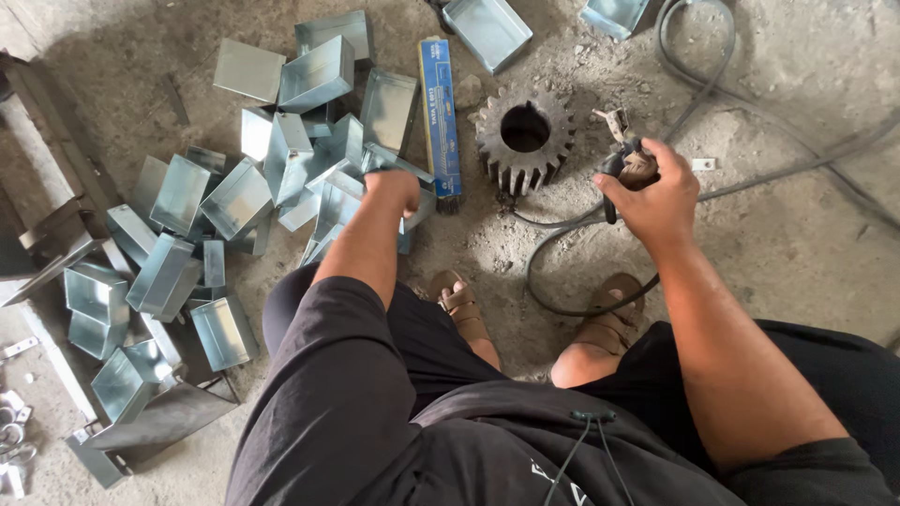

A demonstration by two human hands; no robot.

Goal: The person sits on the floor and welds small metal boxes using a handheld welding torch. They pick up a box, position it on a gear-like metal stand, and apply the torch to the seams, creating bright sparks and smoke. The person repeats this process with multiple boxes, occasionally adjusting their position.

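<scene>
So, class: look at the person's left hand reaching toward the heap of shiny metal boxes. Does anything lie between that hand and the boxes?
Nothing visible does. The left hand is already at the near edge of the metal boxes, over or touching one. The long blue packet lies just beside it, not between. The right hand holds a cabled electrode holder near the gear.

Counts of objects on the concrete floor, head view.
Roughly thirty open galvanised metal boxes [239,199], most heaped at left and two at the top edge; one toothed gear [525,139] at upper centre; one long blue packet [440,112]; two sandals [459,305]; two hands [656,201].
</scene>
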